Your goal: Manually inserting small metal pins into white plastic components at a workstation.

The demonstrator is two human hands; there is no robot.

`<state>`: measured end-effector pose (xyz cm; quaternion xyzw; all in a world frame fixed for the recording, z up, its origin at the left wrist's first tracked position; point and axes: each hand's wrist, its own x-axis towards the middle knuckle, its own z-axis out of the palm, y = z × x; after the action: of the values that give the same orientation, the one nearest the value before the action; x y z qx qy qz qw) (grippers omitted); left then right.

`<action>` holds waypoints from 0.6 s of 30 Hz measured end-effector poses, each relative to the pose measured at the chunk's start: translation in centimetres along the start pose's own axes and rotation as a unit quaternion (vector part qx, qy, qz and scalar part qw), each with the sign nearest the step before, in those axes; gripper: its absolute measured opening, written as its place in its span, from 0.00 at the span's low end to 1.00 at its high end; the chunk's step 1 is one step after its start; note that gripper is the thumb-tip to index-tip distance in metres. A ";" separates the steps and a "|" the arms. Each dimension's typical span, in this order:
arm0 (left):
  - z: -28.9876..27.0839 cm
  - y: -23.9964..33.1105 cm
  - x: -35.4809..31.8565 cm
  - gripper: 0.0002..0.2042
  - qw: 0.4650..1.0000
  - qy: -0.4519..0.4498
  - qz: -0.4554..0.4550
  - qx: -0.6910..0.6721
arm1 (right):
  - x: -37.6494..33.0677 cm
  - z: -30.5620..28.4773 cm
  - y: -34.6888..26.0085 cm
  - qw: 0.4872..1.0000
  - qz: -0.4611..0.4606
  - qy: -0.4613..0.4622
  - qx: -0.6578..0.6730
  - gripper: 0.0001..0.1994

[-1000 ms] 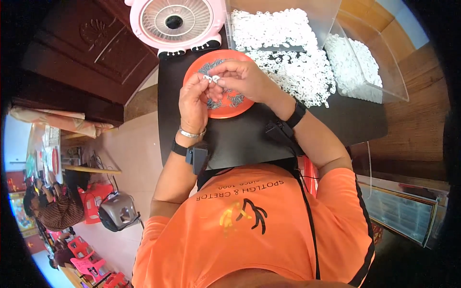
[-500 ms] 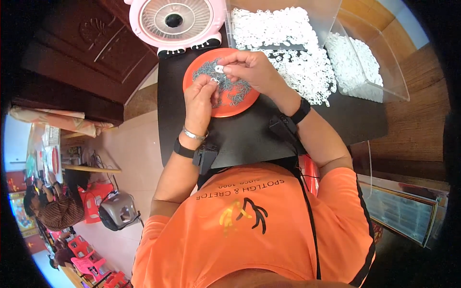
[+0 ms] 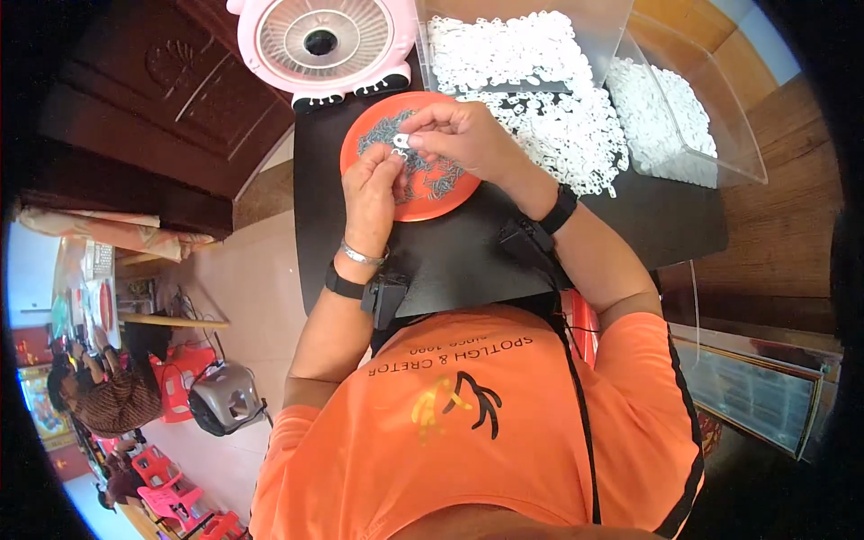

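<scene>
Pink fan (image 3: 373, 43) on black-and-white feet, dark carved door (image 3: 135, 103) off to the left, grey carrier (image 3: 220, 399) beside a red chair (image 3: 176, 407), bright pink chair (image 3: 166, 501) nearby, person (image 3: 112, 407) in patterned brown, glass-fronted case (image 3: 751, 396) to the right.

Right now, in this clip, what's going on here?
A person's right hand pinches a small white piece, while the left hand holds another piece at its fingertips. Both are above an orange plate strewn with grey pins. The two pieces are close together; whether they touch is unclear. To the right, a white heap lies on the black table.
</scene>
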<state>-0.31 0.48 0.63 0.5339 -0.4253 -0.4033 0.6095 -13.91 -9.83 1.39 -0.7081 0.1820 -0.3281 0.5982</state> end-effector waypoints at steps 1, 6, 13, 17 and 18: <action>-0.1 -0.1 0.0 0.09 1.000 0.000 0.004 0.003 | -0.1 0.0 -0.2 1.000 0.000 0.000 0.000 0.09; -0.1 -0.1 0.1 0.08 1.000 -0.002 -0.001 0.001 | -0.2 0.1 -0.3 0.999 0.026 -0.020 0.020 0.10; 0.0 -0.1 0.1 0.09 1.000 -0.004 -0.012 -0.008 | -0.3 0.3 -0.1 0.998 0.044 -0.027 0.029 0.10; 0.0 -0.1 0.1 0.09 1.000 -0.004 -0.019 -0.018 | -0.2 0.5 0.3 0.998 0.033 -0.021 0.046 0.10; 0.0 -0.1 0.1 0.09 1.000 -0.006 -0.016 -0.017 | -0.2 0.6 0.4 0.998 0.033 -0.021 0.048 0.10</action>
<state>-0.30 0.40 0.48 0.5275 -0.4137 -0.4231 0.6096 -13.61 -9.38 0.96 -0.6791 0.1769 -0.3013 0.6456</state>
